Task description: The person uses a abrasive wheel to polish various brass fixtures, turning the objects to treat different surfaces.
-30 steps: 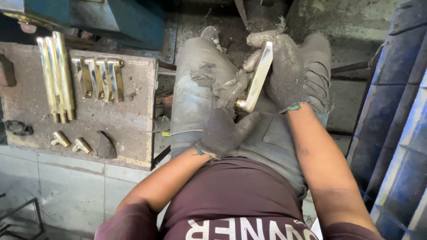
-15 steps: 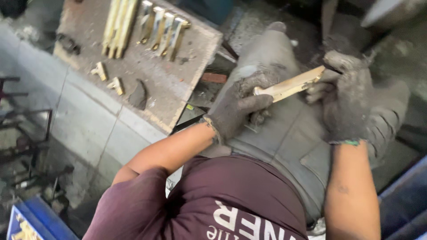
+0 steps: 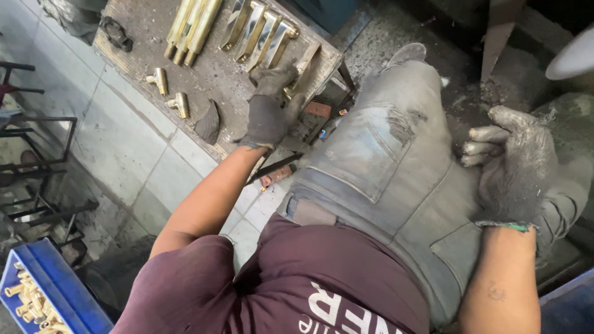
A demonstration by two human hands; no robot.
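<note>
My left hand (image 3: 267, 114), in a dirty grey glove, reaches out to the worn wooden board (image 3: 142, 55) and grips the lower end of a flat brass piece (image 3: 307, 62). That piece lies at the right end of a row of similar brass pieces (image 3: 257, 28). My right hand (image 3: 516, 170), also gloved, rests over my right knee with fingers loosely curled and nothing in it. My legs in grey jeans (image 3: 383, 161) fill the middle of the view.
Long brass bars (image 3: 192, 25), two small brass fittings (image 3: 168, 89) and a dark wedge (image 3: 208, 122) lie on the board. A blue crate (image 3: 74, 303) of brass parts sits at the bottom left. Metal frames (image 3: 37, 167) stand on the left.
The brass piece held between both hands over my lap has gone left with my left hand to the board. My right hand let it go and stays by the knee.
</note>
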